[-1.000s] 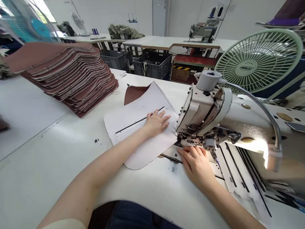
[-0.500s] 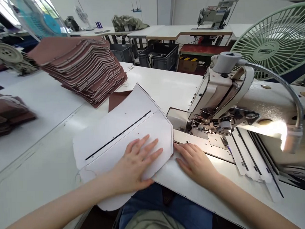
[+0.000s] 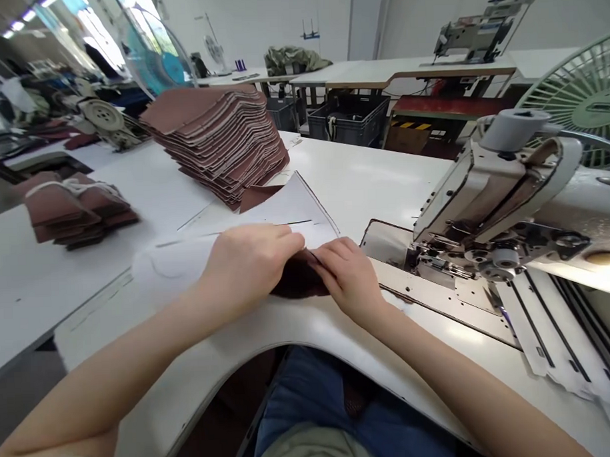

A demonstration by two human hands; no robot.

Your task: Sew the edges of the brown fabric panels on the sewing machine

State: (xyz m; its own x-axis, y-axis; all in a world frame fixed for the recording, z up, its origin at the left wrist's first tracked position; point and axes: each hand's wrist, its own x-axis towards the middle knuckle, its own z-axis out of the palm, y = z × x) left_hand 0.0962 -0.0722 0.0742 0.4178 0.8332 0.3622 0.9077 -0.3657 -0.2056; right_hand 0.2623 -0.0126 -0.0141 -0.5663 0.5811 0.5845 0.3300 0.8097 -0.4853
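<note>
A white panel (image 3: 295,205) with a dark line on it lies on the white table, its near edge lifted and folded back so that a dark brown underside (image 3: 299,279) shows. My left hand (image 3: 256,253) is closed on the raised edge, thumb and fingers together. Close beside it, my right hand (image 3: 349,273) pinches the same panel near its right side. Right of my hands stands the sewing machine head (image 3: 477,202), and its metal plate (image 3: 437,297) runs along the table.
A tall stack of brown panels (image 3: 222,138) stands behind the white panel. Further left lies a tied brown bundle (image 3: 79,206). White strips with dark lines (image 3: 543,320) lie under the machine arm. A green fan (image 3: 581,105) is at the right; grey crates (image 3: 351,120) are beyond the table.
My left hand, flat on the panel before, has closed on its near edge and lifted it. My right hand now grips the panel too. The view has turned left.
</note>
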